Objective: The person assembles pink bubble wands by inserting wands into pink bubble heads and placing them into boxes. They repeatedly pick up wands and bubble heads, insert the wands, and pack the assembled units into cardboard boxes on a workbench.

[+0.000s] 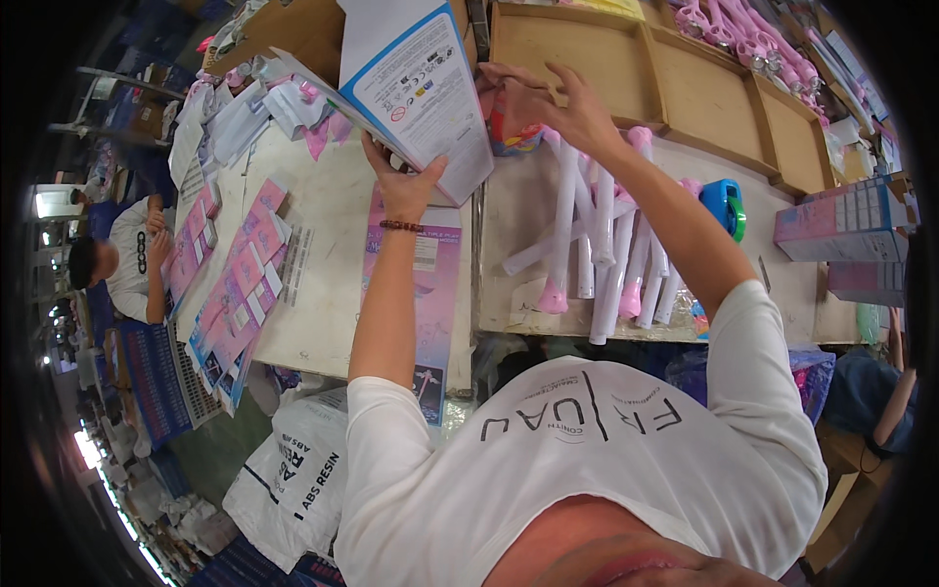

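Note:
My left hand (403,184) grips the lower edge of a tilted cardboard box (421,98) with a white printed panel and a blue border. To its right, my right hand (582,117) is raised with its fingers apart, and I see nothing held in it. Beside those fingers are a brownish flap-like piece (509,86), whose kind I cannot make out, and a red container (516,132). Under my right forearm lies a pile of white tubes with pink ends (597,235). A flat pink printed carton (430,284) lies below my left wrist.
A shallow cardboard tray with dividers (587,44) stands at the back, with pink wands (748,39) beyond it. A blue and green tape dispenser (722,208) sits right of the tubes. Pink boxes (831,230) stand far right. Folded cartons (240,284) lie left, near another person (132,249).

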A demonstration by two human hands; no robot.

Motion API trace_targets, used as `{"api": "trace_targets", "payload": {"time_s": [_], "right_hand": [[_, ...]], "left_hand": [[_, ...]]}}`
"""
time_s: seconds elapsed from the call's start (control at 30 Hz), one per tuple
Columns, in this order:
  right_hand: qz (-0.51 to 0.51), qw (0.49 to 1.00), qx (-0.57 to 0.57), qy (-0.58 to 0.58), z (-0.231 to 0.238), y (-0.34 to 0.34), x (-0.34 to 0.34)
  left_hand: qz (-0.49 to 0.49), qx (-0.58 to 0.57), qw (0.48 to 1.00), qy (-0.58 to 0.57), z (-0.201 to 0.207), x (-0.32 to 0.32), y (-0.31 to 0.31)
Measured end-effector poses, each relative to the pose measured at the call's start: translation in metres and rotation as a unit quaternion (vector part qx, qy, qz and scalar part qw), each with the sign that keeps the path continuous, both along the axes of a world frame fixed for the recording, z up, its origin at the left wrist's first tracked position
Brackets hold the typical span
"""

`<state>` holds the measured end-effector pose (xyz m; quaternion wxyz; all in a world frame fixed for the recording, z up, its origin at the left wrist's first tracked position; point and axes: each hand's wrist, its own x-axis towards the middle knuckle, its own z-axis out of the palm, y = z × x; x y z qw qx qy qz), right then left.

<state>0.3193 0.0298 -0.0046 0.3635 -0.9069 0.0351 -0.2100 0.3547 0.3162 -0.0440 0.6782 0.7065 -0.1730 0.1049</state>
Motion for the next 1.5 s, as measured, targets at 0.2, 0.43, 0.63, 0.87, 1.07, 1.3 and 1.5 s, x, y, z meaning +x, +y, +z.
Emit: {"api": "trace_targets", "payload": {"time_s": [0.2,0.43,0.63,0.87,1.07,1.3,1.5], "right_hand": [[0.011,0.997,-0.071,0.013,0.007,0.022,0.047],[-0.004,0.98,0.18,0.089,0.025,0.017,0.041],[0.031,0.66,0.75,0.029,0.024,-0.013,-0.006],[0.035,0.605,0.792,0.076,0.011,-0.008,-0.079],[0.101,0.565,0.773,0.269,-0.002,-0.004,-0.131],[0.227,0.513,0.787,0.256,-0.026,-0.024,-0.199],[0.201,0.69,0.634,0.284,-0.013,-0.049,-0.271]], "left_hand": [[0.041,0.096,0.995,-0.005,-0.001,-0.017,0.008],[0.11,0.195,0.971,-0.078,-0.025,-0.125,0.0],[-0.049,0.144,0.985,0.078,-0.044,-0.157,-0.044],[-0.096,0.053,0.982,0.152,-0.006,-0.144,-0.078],[-0.143,-0.066,0.973,0.168,0.039,-0.146,-0.099],[-0.102,-0.034,0.979,0.172,0.063,-0.204,-0.128],[-0.067,0.26,0.958,0.099,0.066,-0.26,-0.159]]}}
